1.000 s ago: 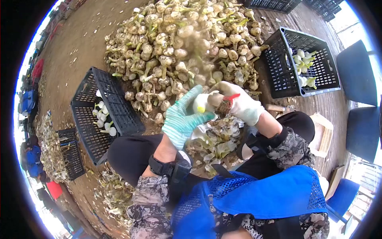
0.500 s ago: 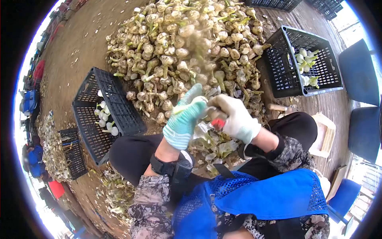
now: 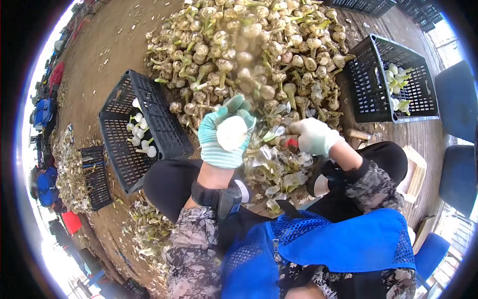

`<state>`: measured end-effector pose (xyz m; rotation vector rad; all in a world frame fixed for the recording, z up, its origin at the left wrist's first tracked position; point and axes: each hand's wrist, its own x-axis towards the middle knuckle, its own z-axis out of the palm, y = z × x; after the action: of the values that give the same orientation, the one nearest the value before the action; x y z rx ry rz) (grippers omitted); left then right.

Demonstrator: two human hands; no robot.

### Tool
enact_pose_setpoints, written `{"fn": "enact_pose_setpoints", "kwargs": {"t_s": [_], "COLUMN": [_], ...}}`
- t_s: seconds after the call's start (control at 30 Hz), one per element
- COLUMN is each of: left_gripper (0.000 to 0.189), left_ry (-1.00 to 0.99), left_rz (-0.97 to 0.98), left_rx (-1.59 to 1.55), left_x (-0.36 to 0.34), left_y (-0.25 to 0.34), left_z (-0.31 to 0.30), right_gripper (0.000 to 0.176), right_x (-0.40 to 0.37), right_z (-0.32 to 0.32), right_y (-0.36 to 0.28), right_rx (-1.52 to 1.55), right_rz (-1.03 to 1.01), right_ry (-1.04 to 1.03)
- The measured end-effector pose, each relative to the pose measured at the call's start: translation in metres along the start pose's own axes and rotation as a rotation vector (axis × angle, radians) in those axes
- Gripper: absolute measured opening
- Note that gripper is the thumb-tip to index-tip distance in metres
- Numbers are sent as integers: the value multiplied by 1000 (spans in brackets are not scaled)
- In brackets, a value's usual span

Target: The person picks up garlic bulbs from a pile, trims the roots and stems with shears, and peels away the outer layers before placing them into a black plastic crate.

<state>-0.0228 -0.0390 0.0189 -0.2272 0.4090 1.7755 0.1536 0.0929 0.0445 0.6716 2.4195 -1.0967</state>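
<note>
My left hand point(image 3: 215, 147), in a mint-and-white glove, is turned palm up with its fingers curled around a clean white garlic bulb point(image 3: 232, 133). To the right, my right hand point(image 3: 317, 137), in a whitish glove, is closed on a small tool with a red part point(image 3: 291, 143); its blade or tip is blurred and hard to make out. Beneath and between the hands lie stripped garlic skins and leaves point(image 3: 277, 172). Just beyond them rises a large heap of unpeeled garlic point(image 3: 219, 60) with stems.
A black crate point(image 3: 164, 127) with several white bulbs stands at left, beside my knee. Another black crate point(image 3: 366, 84) with trimmed garlic is at right. A wooden-handled tool point(image 3: 358, 134) lies near my right knee, close to a wooden box point(image 3: 412, 174). Blue chairs point(image 3: 457, 102) line the right edge.
My hands were together and have moved apart. The left has rolled palm up, showing the white bulb; the right has drawn off to the right with the red tool.
</note>
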Motion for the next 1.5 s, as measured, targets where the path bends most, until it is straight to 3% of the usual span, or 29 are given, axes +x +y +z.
{"fn": "enact_pose_setpoints", "kwargs": {"t_s": [0.07, 0.17, 0.2, 0.27, 0.3, 0.33, 0.37, 0.4, 0.47, 0.5, 0.53, 0.6, 0.63, 0.67, 0.7, 0.73, 0.8, 0.9, 1.0, 1.07, 1.13, 1.17, 1.2, 1.27, 1.3, 1.37, 1.4, 1.47, 1.5], "left_gripper": [34, 37, 34, 39, 45, 52, 57, 64, 74, 83, 89, 75, 64, 55, 38, 36, 36, 32, 29, 27, 27, 28, 30, 34, 35, 38, 37, 39, 41], "left_ry": [24, 52, 184, 37, -126, -290, -111, 70, 148, 283, 386, 446, 328, 208, 216, 210, 62, 104, 306, 331, 322, 320, 298, 222, 20, 89, 42, 8, -11], "left_rz": [18, 20, 120, 100, 145, 197, 451, 700, 916, 779, 793, 543, 467, 392, 290, 257, 196, 231, 302, 280, 235, 158, 75, 44, 128, -315, -244, -237, -147], "left_rx": [35, 78, 161, 112, -3, -118, -147, -169, -72, -231, -62, 3, 33, 63, 159, 211, 184, 220, 373, 481, 615, 671, 787, 1107, 1216, 1113, 1185, 979, 947], "left_x": [-5, -9, -6, -6, -7, -13, -26, -37, -51, -53, -46, -42, -39, -36, -33, -29, -27, -25, -27, -27, -22, -23, -11, -25, -23, -32, -33, -30, -26], "left_y": [-1, -2, -6, 17, 35, 54, 76, 95, 109, 107, 89, 64, 59, 55, 48, 46, 47, 43, 35, 32, 26, 21, 15, 0, -7, -5, -11, -17, -19], "left_z": [5, 3, 6, -11, -14, -9, -1, 10, 9, 12, 18, 20, 6, -7, 4, 0, -12, -13, 2, 1, -5, -4, -23, 13, 8, 35, 39, 29, 23], "right_gripper": [35, 39, 37, 30, 25, 23, 23, 30, 29, 22, 16, 15, 18, 23, 29, 34, 45, 49, 39, 35, 44, 50, 52, 60, 64, 73, 79, 77, 74], "right_x": [2, 2, 6, 9, 24, 36, 47, 53, 59, 59, 64, 105, 146, 142, 134, 129, 130, 127, 109, 106, 88, 65, 51, 17, 4, -11, -17, -20, -22], "right_z": [12, 4, 15, 14, 13, 6, -2, -7, -2, 3, 11, 78, 128, 134, 145, 156, 183, 189, 139, 111, 75, 45, 27, -5, -11, -11, -8, -4, 0], "right_y": [-9, -47, -51, -51, -31, -9, 13, 22, 21, 10, 1, 49, 94, 74, 72, 72, 76, 85, 58, 58, 44, 15, 0, -27, -38, -49, -51, -47, -45], "right_rx": [292, 352, 400, 314, 150, 293, 450, 891, 270, 22, -111, -136, -155, -159, -231, -301, -76, -146, 218, 287, 427, 207, 276, 25, 39, 14, -32, -44, 140], "right_rz": [-208, -608, -536, -558, -643, -507, -378, -9, 17, 7, 41, -100, 44, 214, 241, 265, 359, 295, 199, 188, 36, -84, -96, -320, -251, -234, -282, -315, -312], "right_ry": [481, 613, 511, 381, 614, 662, 715, 552, 436, 266, 151, 184, 37, -37, 40, 121, 256, 258, 121, 131, 205, 280, 249, 247, 199, 228, 307, 427, 517]}}
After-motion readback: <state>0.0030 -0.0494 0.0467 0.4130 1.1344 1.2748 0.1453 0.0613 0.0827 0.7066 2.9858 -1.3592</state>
